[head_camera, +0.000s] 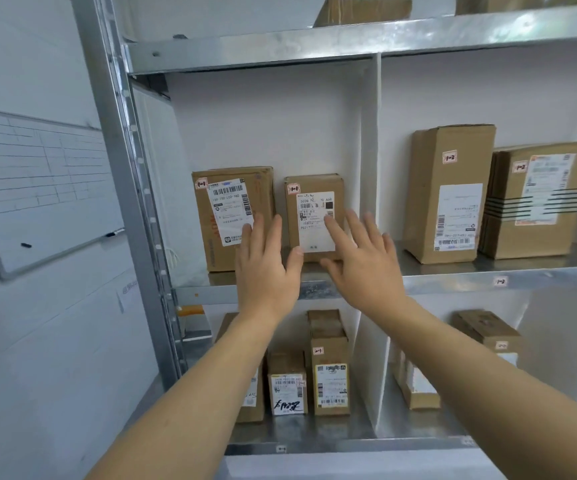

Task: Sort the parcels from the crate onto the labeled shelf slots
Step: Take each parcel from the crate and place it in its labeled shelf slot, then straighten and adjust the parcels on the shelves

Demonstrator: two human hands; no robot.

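Left grip [266,268]: open, fingers straight and slightly spread, holding nothing. The fingertips overlap the lower right corner of the larger 1-1 parcel [231,209]; the thumb lies at the lower left corner of the smaller 1-1 parcel [309,216].

Right grip [366,268]: open, fingers spread, holding nothing. The index finger lies over the shipping label of the smaller 1-1 parcel, and the thumb points at its lower front edge. Contact cannot be confirmed for either grip.

Both 1-1 parcels stand upright side by side, a narrow gap between them, on the middle shelf [453,282] in the left slot, left of the white divider [368,150]. Each carries a small handwritten 1-1 tag at its upper left.

The right slot holds a tall 1-2 parcel [449,195] and, just beside it, a wider 1-2 parcel [536,202]. A 1-2 slot label [500,281] sits on the shelf edge below them.

The lower shelf [314,441] carries several more upright cardboard parcels. A whiteboard [38,185] hangs on the wall left of the rack
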